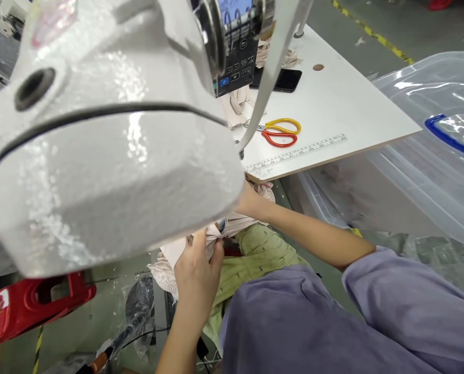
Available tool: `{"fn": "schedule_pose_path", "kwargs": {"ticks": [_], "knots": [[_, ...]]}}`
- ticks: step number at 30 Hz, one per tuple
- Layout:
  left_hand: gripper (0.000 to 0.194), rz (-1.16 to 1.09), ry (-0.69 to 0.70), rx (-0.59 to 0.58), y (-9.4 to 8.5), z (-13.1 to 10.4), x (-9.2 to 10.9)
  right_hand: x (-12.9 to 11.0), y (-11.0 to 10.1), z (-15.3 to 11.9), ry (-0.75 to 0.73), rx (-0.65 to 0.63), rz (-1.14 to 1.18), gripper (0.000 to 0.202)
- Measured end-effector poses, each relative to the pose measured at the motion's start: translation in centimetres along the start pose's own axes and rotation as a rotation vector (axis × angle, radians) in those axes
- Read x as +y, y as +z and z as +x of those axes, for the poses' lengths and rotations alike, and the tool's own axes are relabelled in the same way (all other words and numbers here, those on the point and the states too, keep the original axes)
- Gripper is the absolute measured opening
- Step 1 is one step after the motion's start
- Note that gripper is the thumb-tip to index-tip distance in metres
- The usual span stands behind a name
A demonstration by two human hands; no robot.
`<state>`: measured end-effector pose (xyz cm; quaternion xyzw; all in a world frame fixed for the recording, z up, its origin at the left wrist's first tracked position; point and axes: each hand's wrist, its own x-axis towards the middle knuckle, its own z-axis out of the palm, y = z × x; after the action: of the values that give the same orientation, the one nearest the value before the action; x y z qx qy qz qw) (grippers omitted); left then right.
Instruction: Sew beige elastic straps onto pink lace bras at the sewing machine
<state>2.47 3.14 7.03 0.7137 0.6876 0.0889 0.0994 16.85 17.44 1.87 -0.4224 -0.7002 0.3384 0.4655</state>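
Below the head of a white sewing machine (118, 171), my left hand (198, 267) pinches a piece of pale pink fabric (212, 246) between thumb and fingers. The machine head covers part of those fingertips. My right hand (249, 200) reaches in under the machine from the right, beside the table edge. Its fingers are hidden behind the machine head, so their hold on the fabric cannot be made out. More of the pale cloth, some of it lace-like, hangs below both hands and over my lap.
On the white table (333, 104) lie scissors (280, 132) with yellow and red handles, a printed ruler strip (297, 153) and a black phone (288, 80). A control panel (237, 62) stands behind the machine. Clear plastic bins (430, 156) are at right, a red stool (32, 306) at lower left.
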Motion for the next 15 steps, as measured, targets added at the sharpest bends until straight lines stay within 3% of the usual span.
{"fn": "schedule_pose_path", "kwargs": {"ticks": [7, 10, 13, 15], "knots": [[0.056, -0.03, 0.04, 0.002, 0.3, 0.2, 0.3, -0.1, -1.1, -1.9, 0.111, 0.137, 0.224, 0.035], [0.054, -0.01, 0.037, 0.021, 0.5, 0.0, -0.3, 0.1, -1.3, -3.2, 0.158, 0.112, 0.301, 0.034], [0.06, -0.024, 0.085, 0.134, 1.1, -0.3, -1.0, 0.2, -1.2, -4.5, 0.204, 0.034, 0.395, 0.035], [0.075, -0.065, 0.094, 0.247, 1.6, -0.5, -1.3, -0.1, -1.2, -5.2, 0.255, -0.002, 0.438, 0.036]]}}
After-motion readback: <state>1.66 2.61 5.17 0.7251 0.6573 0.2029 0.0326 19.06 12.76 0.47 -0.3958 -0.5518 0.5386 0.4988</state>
